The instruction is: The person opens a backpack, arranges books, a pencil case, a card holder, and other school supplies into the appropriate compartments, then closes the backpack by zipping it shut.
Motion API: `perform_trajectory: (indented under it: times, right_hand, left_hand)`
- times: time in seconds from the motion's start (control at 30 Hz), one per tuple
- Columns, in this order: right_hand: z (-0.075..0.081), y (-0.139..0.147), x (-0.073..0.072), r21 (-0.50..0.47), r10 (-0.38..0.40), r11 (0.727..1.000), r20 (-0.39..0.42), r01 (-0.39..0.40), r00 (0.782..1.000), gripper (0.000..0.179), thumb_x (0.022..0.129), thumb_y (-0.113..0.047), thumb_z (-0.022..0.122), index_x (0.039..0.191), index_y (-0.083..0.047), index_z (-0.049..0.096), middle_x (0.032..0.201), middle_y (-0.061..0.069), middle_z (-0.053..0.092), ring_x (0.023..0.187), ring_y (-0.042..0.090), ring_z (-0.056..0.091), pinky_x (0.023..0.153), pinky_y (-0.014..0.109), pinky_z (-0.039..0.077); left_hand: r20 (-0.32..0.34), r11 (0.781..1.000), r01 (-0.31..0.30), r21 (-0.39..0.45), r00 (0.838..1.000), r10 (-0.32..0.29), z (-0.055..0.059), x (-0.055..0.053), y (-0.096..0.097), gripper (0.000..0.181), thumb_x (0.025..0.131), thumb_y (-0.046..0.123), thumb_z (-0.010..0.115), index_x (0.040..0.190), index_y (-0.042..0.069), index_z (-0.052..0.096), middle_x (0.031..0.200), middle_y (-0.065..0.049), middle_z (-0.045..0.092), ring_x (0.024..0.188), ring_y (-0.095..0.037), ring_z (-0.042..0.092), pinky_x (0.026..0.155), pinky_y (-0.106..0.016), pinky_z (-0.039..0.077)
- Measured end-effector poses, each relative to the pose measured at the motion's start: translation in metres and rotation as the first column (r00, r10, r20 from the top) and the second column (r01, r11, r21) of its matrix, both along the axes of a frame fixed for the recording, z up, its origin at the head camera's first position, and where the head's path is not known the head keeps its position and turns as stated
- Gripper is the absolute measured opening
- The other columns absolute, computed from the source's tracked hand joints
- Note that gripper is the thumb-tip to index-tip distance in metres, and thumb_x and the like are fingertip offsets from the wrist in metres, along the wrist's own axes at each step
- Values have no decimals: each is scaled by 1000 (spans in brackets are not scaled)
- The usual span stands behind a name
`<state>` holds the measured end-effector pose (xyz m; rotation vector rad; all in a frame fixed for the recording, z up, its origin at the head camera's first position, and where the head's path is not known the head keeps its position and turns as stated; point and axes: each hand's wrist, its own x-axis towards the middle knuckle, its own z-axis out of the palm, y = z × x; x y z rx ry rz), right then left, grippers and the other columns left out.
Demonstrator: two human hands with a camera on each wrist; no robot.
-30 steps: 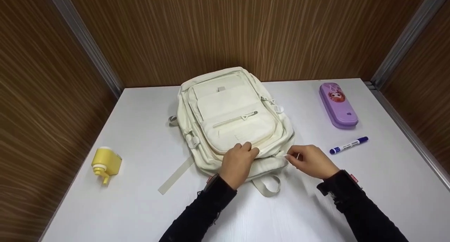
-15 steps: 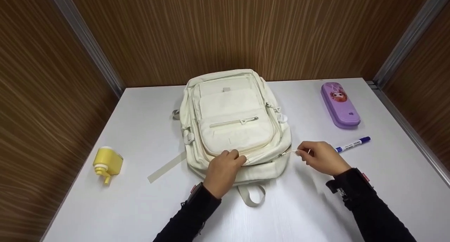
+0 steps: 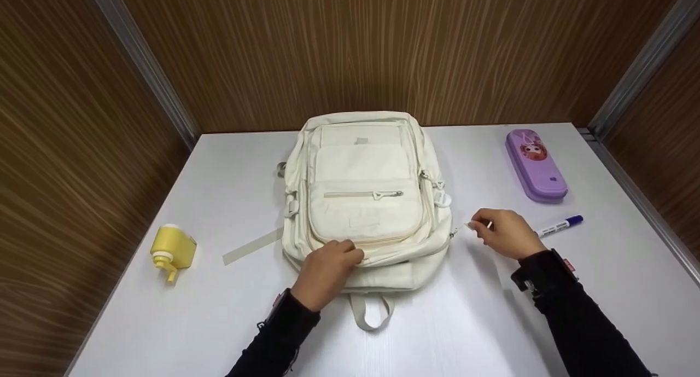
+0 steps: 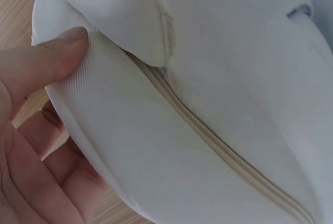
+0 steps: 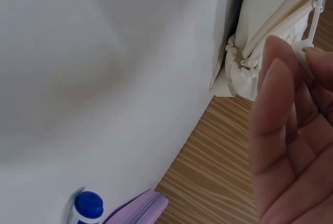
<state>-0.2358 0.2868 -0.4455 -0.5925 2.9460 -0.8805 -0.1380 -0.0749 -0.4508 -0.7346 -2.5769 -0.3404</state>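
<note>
While a cream backpack [image 3: 361, 163] lies front side up on a white table [image 3: 136, 322], a person in black sleeves works at its lower end with two bare hands. The left hand [image 3: 326, 270] grips the bag's lower front edge; the left wrist view shows its thumb pressed on the ribbed fabric, with the other fingers bent behind the edge. The right hand [image 3: 506, 235], just beside the bag's lower right side, pinches the end of a pale zipper pull [image 5: 315, 24] between thumb and fingers, its thin cord stretched out from the metal slider. A flat grey strap [image 3: 251, 247] sticks out from the bag's left side, and a looped strap [image 3: 356, 314] comes out from under the bottom.

To the right, near the far edge, lies a purple case [image 3: 538, 172] with a cartoon picture. A marker with a blue cap [image 3: 560, 225] lies between this case and the right hand, partly hidden by that hand. Well apart on the left is a yellow object [image 3: 174, 251] with a white collar. Brown wood-grain panels [image 3: 361, 48] enclose the table behind and at the sides.
</note>
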Motion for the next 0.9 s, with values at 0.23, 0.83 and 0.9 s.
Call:
perform_trajectory:
  times: [0.23, 0.83, 0.9]
  right_hand:
    - [-2, -1, -32, 26, 8, 1000, -15, -8, 1000, 15, 95, -17, 61, 92, -5, 70, 70, 8, 65, 54, 8, 56, 52, 25, 39]
    - [-8, 2, -53, 29, 3, 1000, 49, -4, 999, 18, 96, -19, 59, 96, -4, 70, 73, 10, 67, 56, 10, 59, 52, 26, 42]
    - [-9, 2, -53, 31, -1, 1000, 56, -1, 998, 19, 97, -20, 59, 96, -5, 71, 73, 10, 67, 56, 9, 59, 51, 26, 42]
  left_hand:
    - [29, 1000, 4, -4, 1000, -3, 2, -1, 1, 22, 81, -2, 61, 76, 18, 56, 78, 7, 59, 69, -14, 57, 55, -24, 44]
    - [65, 998, 46, 47, 997, -49, -3, 5, -44, 21, 74, 8, 75, 76, 18, 56, 79, 7, 58, 73, -12, 55, 70, -29, 47]
    - [61, 997, 52, 60, 997, -56, -4, 5, -49, 23, 73, 7, 76, 76, 18, 56, 79, 8, 59, 74, -12, 55, 72, -29, 47]
